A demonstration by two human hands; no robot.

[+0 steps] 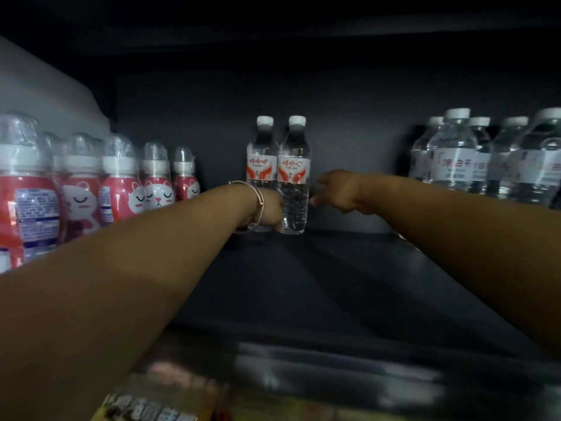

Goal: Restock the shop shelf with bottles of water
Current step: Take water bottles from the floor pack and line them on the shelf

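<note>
two bottles [277, 174] stand touching at the back of the shelf [349, 284]. left hand [270, 209] curls round the left one; right hand [335, 189] sits just beside the right one, grip unclear. pulling back carelessly could topple both.

Shelf [349, 284]: I see all the bottles standing upright on it, toward the back.
Centre: two water bottles side by side, touching; left water bottle [261, 165], right water bottle [294, 177], close to the back wall [349, 117].
Left: a row of cartoon-label drink bottles [121, 183] runs from the near left edge back toward the wall, apart from the centre pair.
Right: a cluster of larger water bottles [485, 159], well apart from the pair.
My left hand [270, 211]: before the left water bottle, against the right one.
My right hand [337, 189]: just right of the right water bottle.
Bracelet [258, 205]: on my left wrist.
</note>
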